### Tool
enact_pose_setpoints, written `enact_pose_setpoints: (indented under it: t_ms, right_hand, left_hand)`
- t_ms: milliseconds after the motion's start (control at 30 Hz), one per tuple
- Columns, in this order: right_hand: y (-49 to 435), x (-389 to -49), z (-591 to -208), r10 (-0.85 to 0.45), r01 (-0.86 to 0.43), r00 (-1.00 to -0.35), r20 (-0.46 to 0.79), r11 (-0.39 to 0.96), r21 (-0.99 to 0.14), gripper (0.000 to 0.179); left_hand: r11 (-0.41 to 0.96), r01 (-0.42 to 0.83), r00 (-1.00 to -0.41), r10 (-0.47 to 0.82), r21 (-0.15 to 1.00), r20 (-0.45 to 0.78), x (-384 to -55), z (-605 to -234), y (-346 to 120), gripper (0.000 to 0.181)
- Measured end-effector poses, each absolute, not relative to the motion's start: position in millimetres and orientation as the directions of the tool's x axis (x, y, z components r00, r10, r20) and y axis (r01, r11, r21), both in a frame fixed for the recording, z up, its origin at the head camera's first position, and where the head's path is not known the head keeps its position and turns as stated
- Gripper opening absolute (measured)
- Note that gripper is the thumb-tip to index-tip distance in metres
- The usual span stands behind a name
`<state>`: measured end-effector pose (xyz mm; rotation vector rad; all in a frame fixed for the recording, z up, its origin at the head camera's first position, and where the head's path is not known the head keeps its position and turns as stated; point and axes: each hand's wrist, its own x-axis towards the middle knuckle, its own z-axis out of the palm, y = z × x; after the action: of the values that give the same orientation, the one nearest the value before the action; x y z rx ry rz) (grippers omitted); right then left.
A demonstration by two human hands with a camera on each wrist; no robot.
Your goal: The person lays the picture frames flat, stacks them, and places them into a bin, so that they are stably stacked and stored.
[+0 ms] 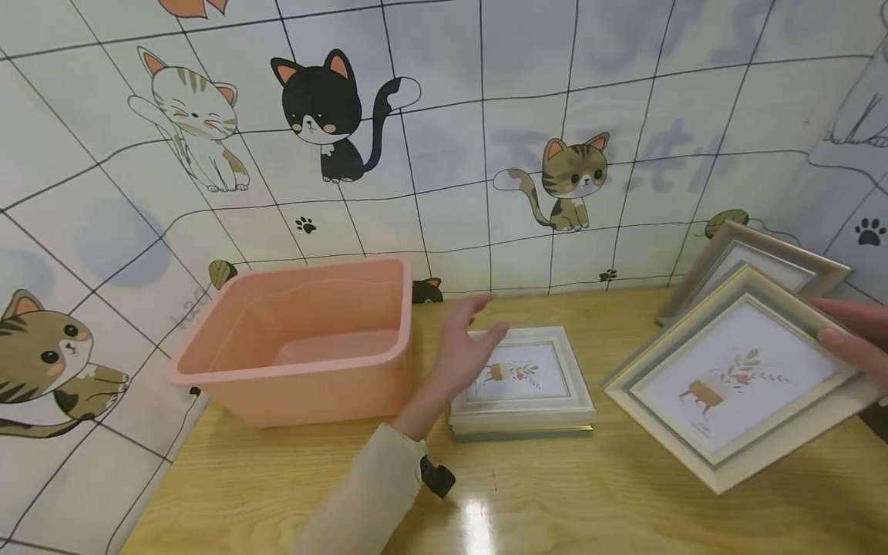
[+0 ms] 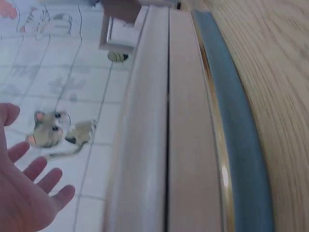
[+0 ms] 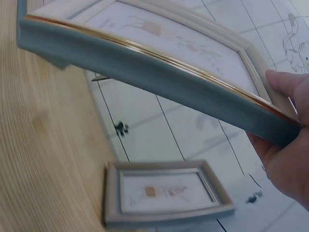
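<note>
My right hand (image 1: 856,339) grips a cream picture frame (image 1: 735,385) by its right edge, thumb on the front. The frame is tilted, its plant print facing up; the right wrist view shows its blue-grey side (image 3: 159,77) with a gold line. My left hand (image 1: 461,351) holds nothing and is over the left part of a stack of picture frames (image 1: 523,416). Its fingers (image 2: 50,181) are spread in the left wrist view. The top frame of the stack carries a similar plant print.
A pink plastic tub (image 1: 291,378) stands left of the stack. Behind the held frame, another picture frame (image 1: 704,266) leans against the cat-patterned wall (image 1: 451,154) at the back right. All this is on a wooden table (image 1: 527,493).
</note>
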<state>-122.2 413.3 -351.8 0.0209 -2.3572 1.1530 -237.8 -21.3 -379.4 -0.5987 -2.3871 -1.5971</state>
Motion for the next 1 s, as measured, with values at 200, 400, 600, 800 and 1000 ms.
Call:
enact_pose_setpoints:
  t_ms: [200,400,600,800,1000]
  right_hand:
    - [367.2,-127.5,-335.7,0.188,-0.303,-0.878,0.441,0.496,-0.814,0.047]
    - [334.5,-127.1,-332.4,0.170,-0.315,-0.904,0.392,0.355,-0.880,0.043]
    - [311.7,-131.8,-338.6,0.040,-0.421,-0.905,0.424,0.074,-0.904,0.042]
    - [300.1,-128.4,-342.1,0.000,-0.376,-0.920,0.392,0.281,-0.883,0.041]
    - [293.3,-124.0,-345.1,0.012,-0.365,-0.921,0.388,0.316,-0.876,0.041]
  left_hand:
    - [0.191,0.554,-0.778,0.464,0.810,0.423,-222.5,-359.1,-0.5,0.049]
    - [-0.078,0.565,-0.631,0.600,0.822,0.491,-212.6,-349.0,10.1,0.052]
    - [-0.176,0.584,-0.540,0.644,0.792,0.542,-202.2,-340.0,12.7,0.059]
    - [-0.111,0.529,-0.543,0.718,0.841,0.436,-189.3,-331.2,12.8,0.069]
    - [-0.099,0.465,-0.532,0.763,0.880,0.367,-184.7,-329.5,10.4,0.074]
